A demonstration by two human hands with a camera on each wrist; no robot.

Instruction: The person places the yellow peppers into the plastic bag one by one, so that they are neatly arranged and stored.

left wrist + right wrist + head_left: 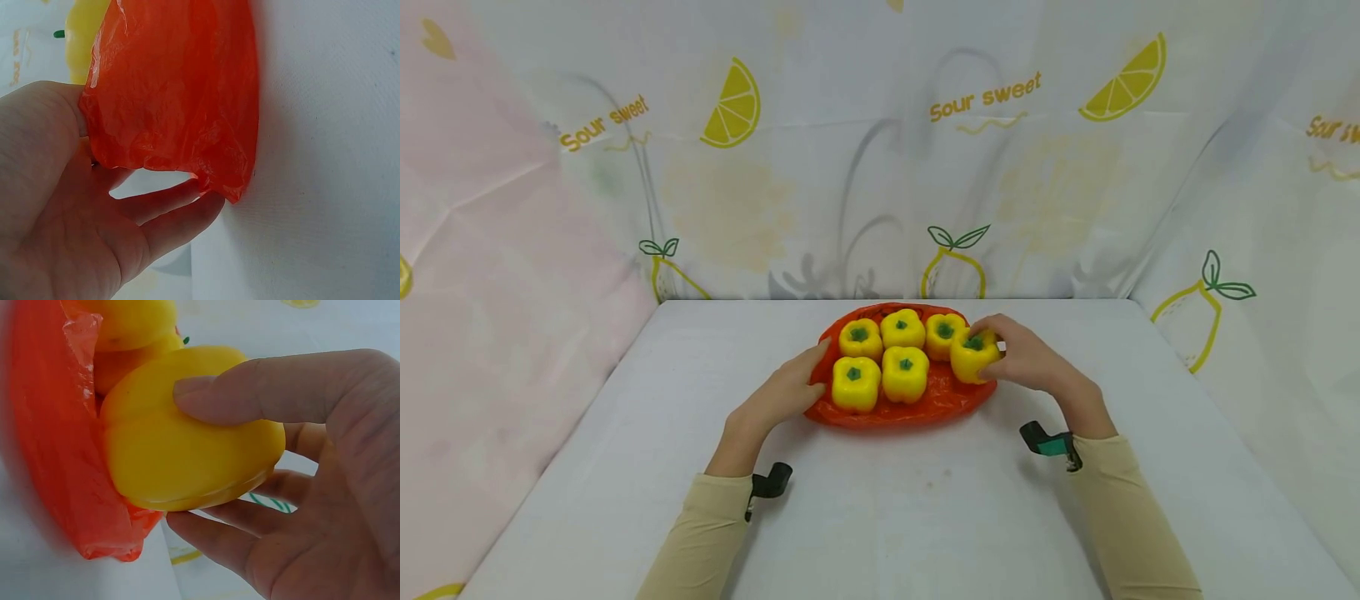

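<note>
Glossy yellow pepper (973,356), seemingly plastic

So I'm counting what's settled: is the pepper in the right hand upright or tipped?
Upright: the pepper shows its green stem on top, gripped by the right hand.

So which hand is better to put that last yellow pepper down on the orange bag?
Probably the right hand: it already grips the yellow pepper by the right end of the orange bag, thumb on one side, fingers on the other. The left hand holds the bag's left edge.

Bag (175,94) top beyond left-wrist frame
</note>
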